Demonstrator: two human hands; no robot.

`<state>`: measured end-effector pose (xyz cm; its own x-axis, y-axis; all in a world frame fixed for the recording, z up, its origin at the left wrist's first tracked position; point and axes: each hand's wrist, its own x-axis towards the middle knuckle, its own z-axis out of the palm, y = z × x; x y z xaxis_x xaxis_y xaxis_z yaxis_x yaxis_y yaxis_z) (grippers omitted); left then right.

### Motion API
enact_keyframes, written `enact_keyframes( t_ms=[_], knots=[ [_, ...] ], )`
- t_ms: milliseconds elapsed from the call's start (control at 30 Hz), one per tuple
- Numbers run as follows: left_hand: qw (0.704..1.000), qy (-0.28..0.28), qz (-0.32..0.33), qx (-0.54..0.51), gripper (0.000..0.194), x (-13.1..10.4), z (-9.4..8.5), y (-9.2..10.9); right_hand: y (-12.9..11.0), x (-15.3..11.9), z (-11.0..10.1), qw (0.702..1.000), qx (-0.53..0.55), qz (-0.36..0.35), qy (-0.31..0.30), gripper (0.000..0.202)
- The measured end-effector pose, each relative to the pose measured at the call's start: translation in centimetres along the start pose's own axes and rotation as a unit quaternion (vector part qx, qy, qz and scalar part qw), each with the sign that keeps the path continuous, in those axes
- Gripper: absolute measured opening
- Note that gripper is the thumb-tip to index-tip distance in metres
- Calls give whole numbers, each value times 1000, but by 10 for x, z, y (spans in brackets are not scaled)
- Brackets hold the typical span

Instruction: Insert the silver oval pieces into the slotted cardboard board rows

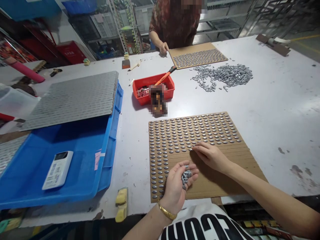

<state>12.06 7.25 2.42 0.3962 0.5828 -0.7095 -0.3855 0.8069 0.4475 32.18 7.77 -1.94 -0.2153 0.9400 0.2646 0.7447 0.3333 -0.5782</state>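
Note:
A brown cardboard sheet (215, 186) lies in front of me, with rows of small grey oval pieces (185, 131) across its far part and down its left side. Palm up over the sheet, my left hand (178, 181) cups a small heap of loose grey oval pieces (185, 176). My right hand (208, 155) rests at the near edge of the filled rows, fingertips pinched together on an oval piece (191, 149) there. The near right part of the cardboard shows bare ridges.
Beyond the sheet stands a red bin (142, 100) with an orange-handled tool (163, 78). A pile of grey pieces (232, 75) lies farther right. Across the table a person (175, 26) touches another cardboard sheet (190, 51). A blue crate (82, 183) sits left, holding a white box (58, 171).

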Motion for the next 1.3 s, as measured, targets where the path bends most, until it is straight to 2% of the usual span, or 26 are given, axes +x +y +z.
enact_keyframes(
  t_ms=[133, 333, 400, 467, 533, 633, 733, 900, 1067, 1167, 1300],
  knots=[
    [1000, -4, 8, 5, 14, 3, 2, 0, -16, -10, -12, 990, 106, 85, 45, 15],
    [998, -21, 33, 45, 26, 10, 6, -5, -44, -18, -19, 971, 199, 136, -7, 14],
    [998, -13, 42, 51, 27, 12, 8, -6, -47, -19, -16, 969, 201, 141, 0, 13],
    [998, -8, 43, 45, 27, 13, 11, -7, -47, -21, -12, 977, 175, 115, 31, 12],
    [998, -15, 43, 37, 26, 13, 14, -9, -43, -24, -8, 989, 128, 54, 58, 16],
    [997, -37, 50, 40, 23, 16, 16, -12, -36, -29, -5, 996, 56, -30, 65, 26],
    [998, -39, 25, 47, 23, 20, 16, -16, -32, -34, -7, 996, 3, -62, 58, 25],
    [998, -39, -31, 36, 21, 24, 22, -13, -23, -33, -17, 997, 19, -57, 44, 25],
    [999, 22, -15, -25, 26, 19, 31, 3, 5, -26, -13, 996, 12, 0, 90, 19],
    [999, 26, -11, -22, 24, 14, 30, 2, 19, -21, -5, 996, -48, -26, 74, 22],
    [1000, 16, -18, -12, 13, 9, 26, -9, 21, -16, 0, 988, -130, -74, 46, 23]
  ],
)
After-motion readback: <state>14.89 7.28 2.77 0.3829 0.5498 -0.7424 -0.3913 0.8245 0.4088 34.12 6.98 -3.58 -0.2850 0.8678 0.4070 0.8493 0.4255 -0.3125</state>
